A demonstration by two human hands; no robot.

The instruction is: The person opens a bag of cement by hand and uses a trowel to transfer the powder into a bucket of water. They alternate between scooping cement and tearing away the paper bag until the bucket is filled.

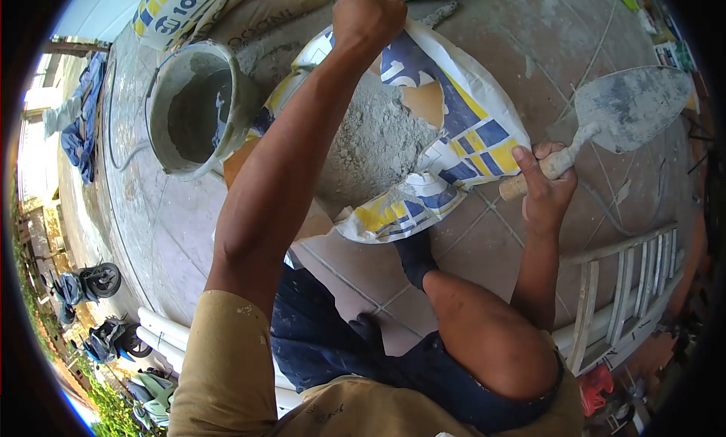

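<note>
A torn paper bag of grey cement powder (495,138), printed in blue and yellow, lies open in front of me. Loose powder (382,131) fills its opening. My left hand (370,20) is closed in a fist at the bag's far edge, around pale material that looks like the bag's rim. At the bag's right side, my right hand (548,181) wraps around the wooden handle of a trowel (634,108). Its broad, grey-crusted blade points right, away from the bag, with no heap of powder on it.
A mortar-stained bucket (160,123) with some liquid stands left of the bag. More printed bags (178,13) lie at the top left. An aluminium ladder (624,293) is at the right, white pipes (162,335) at lower left. Tiles (340,271) cover the floor.
</note>
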